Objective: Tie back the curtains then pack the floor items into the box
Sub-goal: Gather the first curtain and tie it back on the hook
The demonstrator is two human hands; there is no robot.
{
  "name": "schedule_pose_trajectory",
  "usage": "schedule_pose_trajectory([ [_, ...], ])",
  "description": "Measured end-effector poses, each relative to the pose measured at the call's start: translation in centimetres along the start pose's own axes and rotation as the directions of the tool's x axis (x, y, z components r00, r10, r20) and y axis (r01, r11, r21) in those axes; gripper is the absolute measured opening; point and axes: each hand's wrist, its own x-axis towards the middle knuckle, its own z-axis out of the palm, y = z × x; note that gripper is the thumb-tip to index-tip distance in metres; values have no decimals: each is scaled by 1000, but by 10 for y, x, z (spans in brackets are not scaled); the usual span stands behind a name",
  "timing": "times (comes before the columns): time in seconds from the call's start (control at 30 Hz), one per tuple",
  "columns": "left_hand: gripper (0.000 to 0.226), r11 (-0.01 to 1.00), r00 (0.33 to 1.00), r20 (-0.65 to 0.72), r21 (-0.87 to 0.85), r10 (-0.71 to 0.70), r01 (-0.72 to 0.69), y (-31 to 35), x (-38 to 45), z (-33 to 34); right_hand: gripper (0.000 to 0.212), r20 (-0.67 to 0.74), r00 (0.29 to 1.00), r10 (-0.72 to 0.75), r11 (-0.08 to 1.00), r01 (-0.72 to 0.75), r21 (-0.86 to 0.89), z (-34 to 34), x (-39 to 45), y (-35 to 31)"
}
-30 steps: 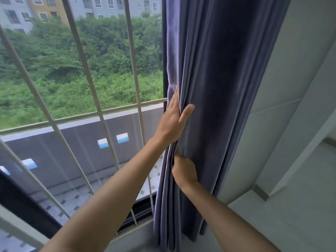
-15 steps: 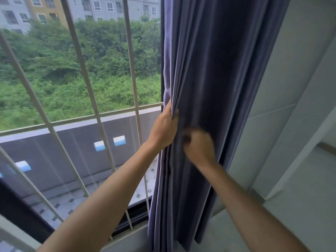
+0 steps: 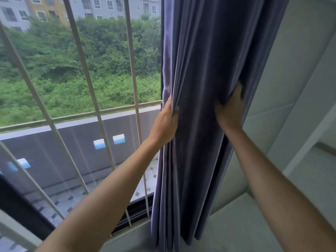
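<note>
Purple curtain (image 3: 198, 124) beside barred window (image 3: 87, 99), both hands' grip on folds

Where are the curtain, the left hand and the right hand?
curtain (image 3: 203, 73), head view, on the middle folds above the hands.
left hand (image 3: 166, 122), head view, on the back of the hand.
right hand (image 3: 230, 110), head view, on the back of the hand.
</note>
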Motion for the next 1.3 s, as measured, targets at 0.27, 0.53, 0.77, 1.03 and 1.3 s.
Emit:
schedule_pose_trajectory([
  [0.27, 44, 1000, 1000, 17, -19, 16, -16, 3, 0, 0, 58, 377, 914, 148, 944, -17, -331, 46, -112, 56],
  [0.53, 51, 1000, 999, 39, -5, 4, -4, 0, 3, 3, 63, 472, 857, 204, 897, 29, -440, 69, -167, 58],
  [0.77, 76, 1000, 998, 70, 26, -1, -1, 3, 0, 7, 69, 504, 848, 165, 917, 57, -395, 74, -174, 44],
  [1.03, 74, 990, 994, 112, 137, 10, -25, 1, 4, 10, 56, 540, 821, 183, 899, 82, -429, 85, -177, 38],
  [1.3, 54, 994, 997, 82, 106, -2, -6, 1, -1, -7, 63, 501, 858, -117, 969, 209, -132, 53, -137, 44],
])
